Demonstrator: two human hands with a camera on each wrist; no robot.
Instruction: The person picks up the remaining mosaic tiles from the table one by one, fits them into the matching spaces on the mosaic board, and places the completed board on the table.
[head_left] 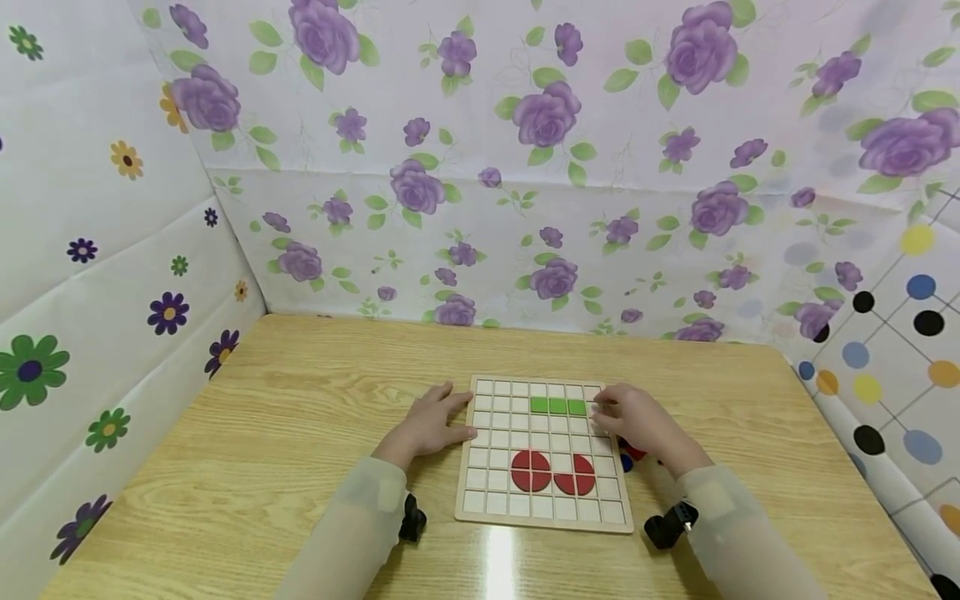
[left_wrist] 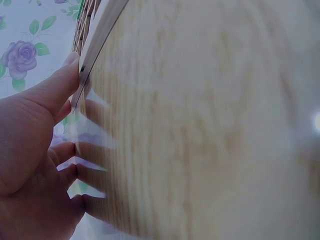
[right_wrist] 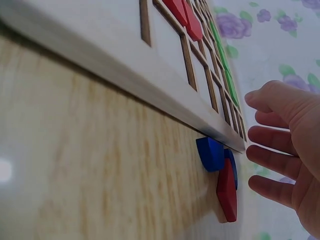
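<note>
A wooden grid board (head_left: 543, 523) lies on the table. Three green square tiles (head_left: 557, 406) sit in a row in its upper right part. Lower down, red quarter-circle pieces form a full disc (head_left: 521, 482) and, beside it, a disc (head_left: 585, 483) whose upper left cell is bare. My left hand (head_left: 427, 423) rests at the board's left edge, thumb on the rim and fingers spread. Over the right edge, near the green tiles, hovers my right hand (head_left: 637, 421); its fingers are loosely bent, and nothing shows between them in the right wrist view.
Loose pieces lie on the table against the board's right side, among them a blue piece (right_wrist: 210, 154) and a red piece (right_wrist: 227, 192), partly under my right hand in the head view. Flower-printed cloth (head_left: 480, 250) hangs behind the wooden table (head_left: 360, 358).
</note>
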